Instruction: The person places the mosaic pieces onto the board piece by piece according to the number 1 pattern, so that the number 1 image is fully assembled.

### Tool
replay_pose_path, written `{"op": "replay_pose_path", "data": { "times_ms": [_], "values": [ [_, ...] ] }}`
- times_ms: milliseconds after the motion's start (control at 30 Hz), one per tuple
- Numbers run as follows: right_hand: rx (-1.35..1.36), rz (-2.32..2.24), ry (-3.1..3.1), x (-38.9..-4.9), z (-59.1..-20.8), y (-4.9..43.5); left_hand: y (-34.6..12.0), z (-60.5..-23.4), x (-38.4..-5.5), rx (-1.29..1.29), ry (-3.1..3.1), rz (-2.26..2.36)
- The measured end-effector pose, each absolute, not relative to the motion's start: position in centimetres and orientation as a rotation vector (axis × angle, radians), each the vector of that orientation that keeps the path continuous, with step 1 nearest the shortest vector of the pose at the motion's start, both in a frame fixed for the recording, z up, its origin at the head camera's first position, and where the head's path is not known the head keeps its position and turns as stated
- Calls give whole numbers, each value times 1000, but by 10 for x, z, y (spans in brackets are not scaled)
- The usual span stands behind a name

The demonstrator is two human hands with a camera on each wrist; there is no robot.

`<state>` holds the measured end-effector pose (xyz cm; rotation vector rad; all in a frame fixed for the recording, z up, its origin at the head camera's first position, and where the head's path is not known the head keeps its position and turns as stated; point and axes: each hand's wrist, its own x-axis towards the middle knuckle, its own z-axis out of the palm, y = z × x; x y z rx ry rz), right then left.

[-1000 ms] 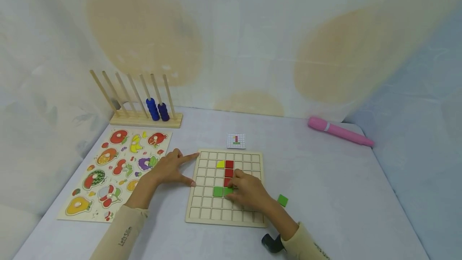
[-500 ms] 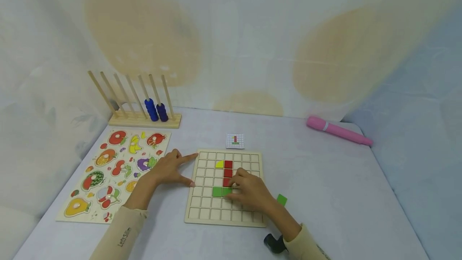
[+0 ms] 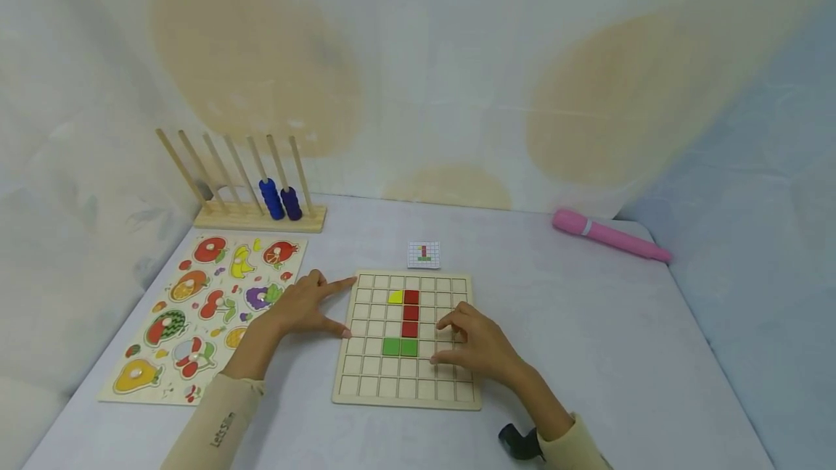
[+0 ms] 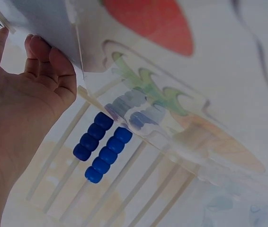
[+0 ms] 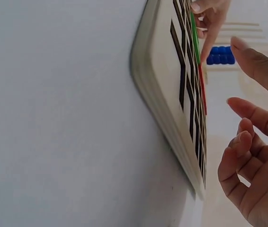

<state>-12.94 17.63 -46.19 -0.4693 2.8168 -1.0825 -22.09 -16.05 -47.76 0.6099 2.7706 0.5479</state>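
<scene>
A wooden grid board (image 3: 405, 387) lies flat, with a yellow tile (image 3: 396, 297), a column of red tiles (image 3: 410, 312) and two green tiles (image 3: 400, 347) in its cells. My left hand (image 3: 303, 308) touches the board's left edge with spread thumb and index finger. Over the right part of the board is my right hand (image 3: 482, 345), thumb and index apart and nothing between them. The right wrist view also shows this right hand (image 5: 259, 146) holding nothing, beside the tilted-looking board (image 5: 160, 71). Just behind the board lies a small printed pattern card (image 3: 424, 254).
A fruit puzzle board (image 3: 202, 318) lies left, partly under my left forearm. Behind it stands a wooden peg rack (image 3: 261, 217) with blue beads (image 3: 271, 199). A pink marker-shaped stick (image 3: 610, 236) is at the back right. A black curved piece (image 3: 519, 442) sits by my right wrist.
My right hand has let go of the second green tile and drawn back to the right, its fingers parting. The loose green tile right of the board is now hidden behind it. My left hand stays put.
</scene>
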Motion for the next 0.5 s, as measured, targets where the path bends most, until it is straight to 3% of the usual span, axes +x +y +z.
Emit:
{"op": "replay_pose_path", "data": {
  "times_ms": [500],
  "values": [
    [-414, -1186, 2841, -121, -465, 214, -160, -478, -221, 609, 2766, 540]
  ]
}}
